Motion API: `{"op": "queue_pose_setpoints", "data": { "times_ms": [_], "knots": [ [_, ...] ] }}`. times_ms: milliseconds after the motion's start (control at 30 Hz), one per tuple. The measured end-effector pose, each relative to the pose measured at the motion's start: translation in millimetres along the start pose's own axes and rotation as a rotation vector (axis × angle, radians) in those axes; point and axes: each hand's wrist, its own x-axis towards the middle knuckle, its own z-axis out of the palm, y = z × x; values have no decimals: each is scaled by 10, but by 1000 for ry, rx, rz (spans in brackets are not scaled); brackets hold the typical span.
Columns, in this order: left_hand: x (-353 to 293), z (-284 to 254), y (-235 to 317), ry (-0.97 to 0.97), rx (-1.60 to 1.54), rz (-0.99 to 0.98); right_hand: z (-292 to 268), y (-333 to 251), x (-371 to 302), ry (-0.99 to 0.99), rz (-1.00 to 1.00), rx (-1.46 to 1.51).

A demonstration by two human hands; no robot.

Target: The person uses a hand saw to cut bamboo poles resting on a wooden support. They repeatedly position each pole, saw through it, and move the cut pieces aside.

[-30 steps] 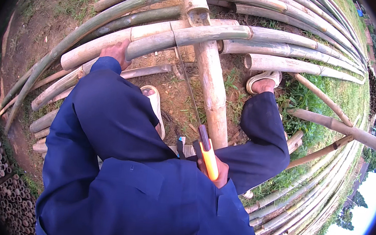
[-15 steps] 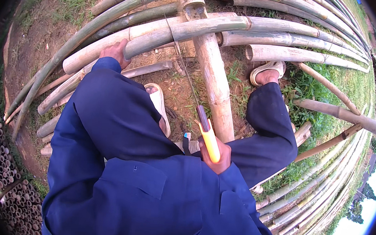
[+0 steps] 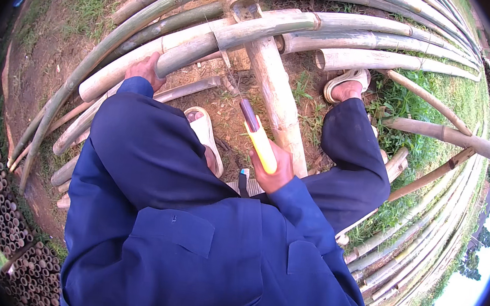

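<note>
My right hand [image 3: 280,170] is wrapped round the yellow handle of a hand saw [image 3: 262,147]. The saw's thin blade runs away from me to a greenish-grey bamboo pole [image 3: 250,32] and lies against it, left of the upright-looking post. My left hand [image 3: 143,73] grips the near cut end of that pole. Beside it, touching the same hand, lies a paler bamboo pole [image 3: 111,78]. Both poles rest across a thick bamboo support [image 3: 270,68] with a notched top. Part of the blade is hard to make out.
More bamboo poles [image 3: 375,60] stretch off to the right, and others [image 3: 417,249] lie at lower right. Stacked bamboo ends [image 3: 2,201] stand at far left. My sandalled feet [image 3: 203,132] are on either side of the support. A short bamboo offcut [image 3: 189,89] lies on the ground.
My right hand has pushed the saw forward and slightly left, so less blade shows on my side of the pole. My left hand keeps its hold; the view has shifted slightly.
</note>
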Motion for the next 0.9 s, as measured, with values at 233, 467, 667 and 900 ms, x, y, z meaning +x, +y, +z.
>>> {"op": "queue_pose_setpoints", "data": {
  "times_ms": [233,467,667,900],
  "knots": [
    [-43,88,8,-19,-71,-59,-79,-34,-270,-3,-32,-126],
    [59,33,132,-86,-111,-123,302,-46,720,32,-30,-15],
    [37,322,-30,35,-239,-53,-276,209,-885,-36,4,-138],
    [69,271,74,57,-237,-38,424,349,963,47,-103,73]
  ]
}}
